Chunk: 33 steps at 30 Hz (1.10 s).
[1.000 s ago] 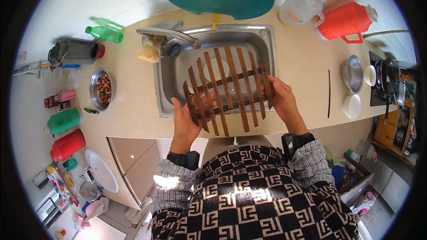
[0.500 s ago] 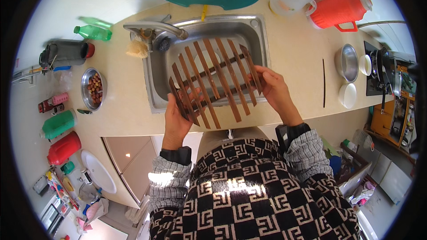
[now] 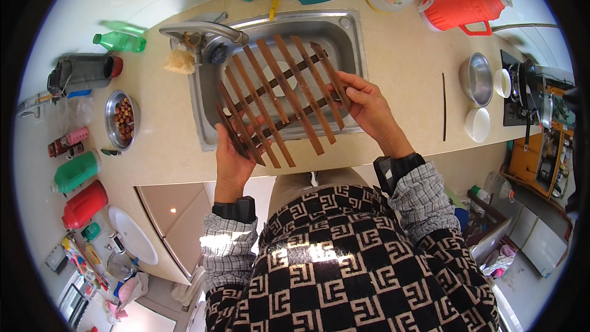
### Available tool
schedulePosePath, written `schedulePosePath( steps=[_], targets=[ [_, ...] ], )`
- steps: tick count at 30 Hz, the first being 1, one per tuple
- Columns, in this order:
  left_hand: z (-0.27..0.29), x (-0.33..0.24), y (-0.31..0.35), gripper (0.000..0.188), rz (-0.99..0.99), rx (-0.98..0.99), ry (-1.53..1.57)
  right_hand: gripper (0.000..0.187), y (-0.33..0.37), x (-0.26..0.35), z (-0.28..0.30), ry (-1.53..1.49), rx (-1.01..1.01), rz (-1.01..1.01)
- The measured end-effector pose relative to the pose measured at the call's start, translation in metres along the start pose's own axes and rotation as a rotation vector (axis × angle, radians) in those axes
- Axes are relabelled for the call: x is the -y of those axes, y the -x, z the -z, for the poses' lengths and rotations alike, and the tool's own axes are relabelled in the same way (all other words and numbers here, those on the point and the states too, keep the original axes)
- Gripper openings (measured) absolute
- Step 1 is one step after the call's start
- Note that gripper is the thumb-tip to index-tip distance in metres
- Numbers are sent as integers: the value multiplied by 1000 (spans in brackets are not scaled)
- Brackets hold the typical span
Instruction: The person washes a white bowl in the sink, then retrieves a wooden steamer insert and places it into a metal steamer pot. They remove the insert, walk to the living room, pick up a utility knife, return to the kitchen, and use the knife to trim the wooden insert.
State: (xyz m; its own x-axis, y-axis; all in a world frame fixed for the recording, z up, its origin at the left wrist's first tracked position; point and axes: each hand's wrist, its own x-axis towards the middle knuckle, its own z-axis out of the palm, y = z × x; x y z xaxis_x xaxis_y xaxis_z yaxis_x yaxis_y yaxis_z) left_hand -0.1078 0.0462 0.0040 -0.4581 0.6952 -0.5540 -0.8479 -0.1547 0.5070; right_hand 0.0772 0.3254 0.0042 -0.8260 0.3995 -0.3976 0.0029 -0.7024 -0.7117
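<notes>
A brown slatted wooden rack (image 3: 281,81) is held tilted over the steel sink (image 3: 353,40), its long slats crossed by two dark bars. My left hand (image 3: 232,163) grips its lower left side, with some fingers behind the slats. At the right edge, my right hand (image 3: 372,109) holds the outermost slat between thumb and fingers. Through the gaps a round white thing in the basin shows in part.
A faucet (image 3: 212,28) arches over the sink's left side, next to a pale scrubber (image 3: 179,61). A steel bowl of reddish-brown round pieces (image 3: 125,122) stands left. To the right lie a thin dark stick (image 3: 444,107), an empty steel bowl (image 3: 477,80) and a red jug (image 3: 470,6).
The whole view has shifted slightly. Both hands still hold the rack over the sink, and it now appears a little further left and up in the picture.
</notes>
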Motion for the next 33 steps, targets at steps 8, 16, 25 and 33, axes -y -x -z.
schedulePosePath(
  steps=[8, 16, 25, 33],
  targets=[
    [3, 5, 3, 90, 27, -13, 141, 44, 6, -5, 9, -98, 85, 7],
    [-2, 2, 6, 100, 40, 130, 207, 43, 0, -21, 26, -135, 48, -25],
    [-18, -1, 5, 107, 55, 87, 161, 41, 2, -26, 29, -82, -69, -54],
    [-16, 2, 4, 104, 59, 49, 179, 39, 1, -26, 33, -93, -112, -65]
  ],
)
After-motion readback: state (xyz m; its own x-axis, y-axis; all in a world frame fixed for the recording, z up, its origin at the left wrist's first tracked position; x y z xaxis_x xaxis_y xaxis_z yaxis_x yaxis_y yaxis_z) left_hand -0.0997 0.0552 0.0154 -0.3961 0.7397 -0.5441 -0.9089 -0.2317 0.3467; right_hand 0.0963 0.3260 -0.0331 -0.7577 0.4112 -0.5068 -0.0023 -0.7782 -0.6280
